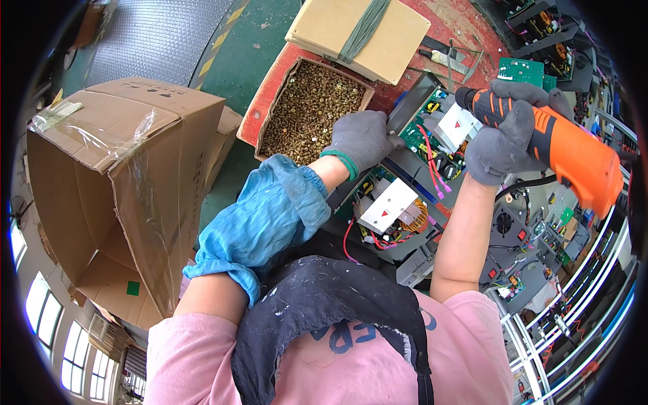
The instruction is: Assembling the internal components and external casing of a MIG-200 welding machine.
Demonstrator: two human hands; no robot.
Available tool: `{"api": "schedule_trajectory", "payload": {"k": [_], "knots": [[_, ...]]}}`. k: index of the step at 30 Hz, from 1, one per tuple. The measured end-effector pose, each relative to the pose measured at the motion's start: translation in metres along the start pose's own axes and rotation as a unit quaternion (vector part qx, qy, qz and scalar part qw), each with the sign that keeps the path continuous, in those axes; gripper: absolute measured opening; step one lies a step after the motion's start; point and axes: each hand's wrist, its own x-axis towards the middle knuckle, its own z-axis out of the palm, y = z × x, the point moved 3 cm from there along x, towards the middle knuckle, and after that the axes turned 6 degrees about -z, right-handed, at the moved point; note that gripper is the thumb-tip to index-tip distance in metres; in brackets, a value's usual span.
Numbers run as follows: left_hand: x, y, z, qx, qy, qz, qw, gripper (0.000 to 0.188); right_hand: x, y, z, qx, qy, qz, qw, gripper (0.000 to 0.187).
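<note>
R hand (498,150), grey-gloved, wrapped round orange-and-black power driver (584,162); long axis diagonal, chuck end pointing up-left, over open dark-grey metal case w/ green circuit board (410,106), btwn hands. L hand (360,140), grey-gloved, nearer case's left edge, fingers curled; can't tell if gripping.

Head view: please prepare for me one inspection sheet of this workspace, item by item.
Surface: red worktop, paint worn in patches.
Job's things: orange drill, its nose near the farther open circuit unit; nearer open unit; box of brass-coloured small parts.
Clutter: tied stack of tan panels; loose tools.
Hands: right gloved hand grips the drill; left gloved hand at the farther unit's casing, grip unclear.
Cables: red wires on both units; black cable on the right.
Surroundings: open cardboard box left; more units right.
</note>
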Motion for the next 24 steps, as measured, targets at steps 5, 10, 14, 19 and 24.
{"api": "schedule_trajectory", "payload": {"k": [5,10,14,19,24], "knots": [[0.000,-0.001,0.000,-0.006,0.011,0.005,1.000,0.048,0.017,0.012,-0.003,0.007,0.009,0.018,1.000,0.031],[0.001,-0.001,0.000,-0.034,0.035,0.013,0.999,0.045,0.030,0.021,-0.008,0.040,-0.042,0.055,0.997,0.047],[-0.009,0.015,-0.002,0.067,0.180,0.109,0.975,0.047,0.026,0.019,-0.010,0.066,-0.036,0.068,0.995,0.051],[-0.016,0.031,0.004,-0.028,0.139,0.050,0.989,0.046,0.022,0.016,-0.010,0.070,-0.024,0.080,0.994,0.055],[-0.002,0.026,0.014,-0.229,0.028,-0.076,0.970,0.035,0.022,0.015,-0.014,0.077,-0.014,0.073,0.994,0.053]]}}
